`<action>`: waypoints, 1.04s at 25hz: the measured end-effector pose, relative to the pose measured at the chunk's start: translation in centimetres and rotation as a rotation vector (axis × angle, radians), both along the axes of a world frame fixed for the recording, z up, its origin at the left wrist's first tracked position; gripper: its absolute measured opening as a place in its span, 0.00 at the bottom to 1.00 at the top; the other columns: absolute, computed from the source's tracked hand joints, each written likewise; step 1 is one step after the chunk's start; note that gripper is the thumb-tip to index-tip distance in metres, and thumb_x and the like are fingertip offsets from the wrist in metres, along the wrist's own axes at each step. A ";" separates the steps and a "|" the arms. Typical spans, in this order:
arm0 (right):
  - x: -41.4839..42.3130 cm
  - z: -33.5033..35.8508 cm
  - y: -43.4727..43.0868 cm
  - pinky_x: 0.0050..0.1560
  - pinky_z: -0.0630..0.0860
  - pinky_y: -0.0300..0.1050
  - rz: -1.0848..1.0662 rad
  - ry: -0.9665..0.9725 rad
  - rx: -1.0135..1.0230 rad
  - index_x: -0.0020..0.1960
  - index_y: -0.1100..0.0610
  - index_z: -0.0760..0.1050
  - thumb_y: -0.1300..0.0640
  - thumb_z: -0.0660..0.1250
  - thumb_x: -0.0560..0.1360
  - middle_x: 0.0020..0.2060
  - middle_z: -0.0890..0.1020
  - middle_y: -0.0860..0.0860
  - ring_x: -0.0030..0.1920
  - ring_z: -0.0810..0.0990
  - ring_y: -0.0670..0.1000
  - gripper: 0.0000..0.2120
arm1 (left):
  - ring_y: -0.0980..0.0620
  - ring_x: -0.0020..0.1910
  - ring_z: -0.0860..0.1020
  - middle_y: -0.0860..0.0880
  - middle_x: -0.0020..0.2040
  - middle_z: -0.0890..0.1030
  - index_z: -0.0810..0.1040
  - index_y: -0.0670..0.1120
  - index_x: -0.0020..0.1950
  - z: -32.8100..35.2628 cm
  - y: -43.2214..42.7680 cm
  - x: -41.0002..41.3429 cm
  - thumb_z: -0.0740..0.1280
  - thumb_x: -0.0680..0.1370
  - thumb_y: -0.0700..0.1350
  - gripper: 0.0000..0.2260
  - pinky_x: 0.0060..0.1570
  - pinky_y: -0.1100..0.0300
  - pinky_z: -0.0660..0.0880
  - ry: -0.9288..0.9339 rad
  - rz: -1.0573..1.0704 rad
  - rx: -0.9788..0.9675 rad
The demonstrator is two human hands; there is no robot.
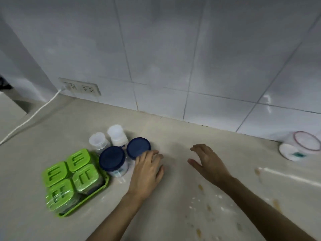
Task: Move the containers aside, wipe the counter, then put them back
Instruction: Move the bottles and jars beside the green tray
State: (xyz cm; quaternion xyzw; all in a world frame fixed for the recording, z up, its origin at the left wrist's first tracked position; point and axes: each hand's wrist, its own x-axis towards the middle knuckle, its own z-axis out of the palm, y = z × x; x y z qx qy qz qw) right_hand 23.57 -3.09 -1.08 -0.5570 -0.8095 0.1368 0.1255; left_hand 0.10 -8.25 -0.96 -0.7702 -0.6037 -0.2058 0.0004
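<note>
My bare forearms reach in from six o'clock over a beige counter point(173, 119) speckled at five o'clock with brownish drips and white crumbs point(201, 188), the mess this clean-up is meant for. My left hand point(147, 171) lies palm down, fingers loosely spread and gripping nothing, its fingertips just touching the side of a blue-lidded jar point(138, 148); I judge it is nudging that jar toward the cluster. My right hand point(207, 162) hovers open and empty at about three o'clock of the left, over bare surface. The containers crowd together at nine o'clock: a second blue-lidded jar point(112, 160), two white-capped bottles point(99, 142) behind it, and a green tray point(106, 184) of four green-lidded boxes point(69, 174), bunched, it seems, to free the soiled stretch for wiping. A tub with a red-rimmed lid point(300, 146) stands well apart at two o'clock against the tiled wall point(173, 49). No cloth is in view; wiping looks not yet begun.
</note>
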 end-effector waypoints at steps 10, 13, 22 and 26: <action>29.7 0.7 0.4 0.56 0.75 0.58 -0.495 -0.212 0.104 0.63 0.61 0.71 0.49 0.76 0.65 0.62 0.74 0.64 0.60 0.75 0.65 0.31 | 0.48 0.52 0.81 0.48 0.53 0.82 0.79 0.48 0.56 -4.7 8.7 26.6 0.56 0.70 0.56 0.21 0.56 0.55 0.76 0.207 -0.389 -0.149; 34.0 -0.3 2.6 0.63 0.71 0.59 -0.611 -0.098 0.050 0.71 0.57 0.62 0.44 0.75 0.65 0.70 0.65 0.63 0.67 0.68 0.65 0.41 | 0.43 0.60 0.77 0.43 0.61 0.78 0.76 0.49 0.62 -6.4 10.7 32.0 0.56 0.72 0.58 0.23 0.61 0.49 0.74 0.193 -0.326 -0.258; 34.7 -3.3 5.5 0.58 0.77 0.53 -0.664 0.254 0.161 0.67 0.50 0.65 0.48 0.79 0.61 0.66 0.68 0.57 0.61 0.73 0.60 0.39 | 0.45 0.71 0.68 0.45 0.71 0.71 0.70 0.55 0.70 -10.2 10.3 33.0 0.51 0.79 0.60 0.22 0.70 0.49 0.53 0.174 -0.207 -0.167; 32.7 -3.0 3.5 0.54 0.77 0.47 -0.573 0.196 0.217 0.67 0.49 0.66 0.47 0.79 0.60 0.65 0.69 0.55 0.60 0.74 0.57 0.40 | 0.44 0.71 0.68 0.44 0.71 0.71 0.70 0.55 0.70 -9.7 10.3 32.8 0.50 0.79 0.60 0.23 0.73 0.48 0.55 0.179 -0.205 -0.170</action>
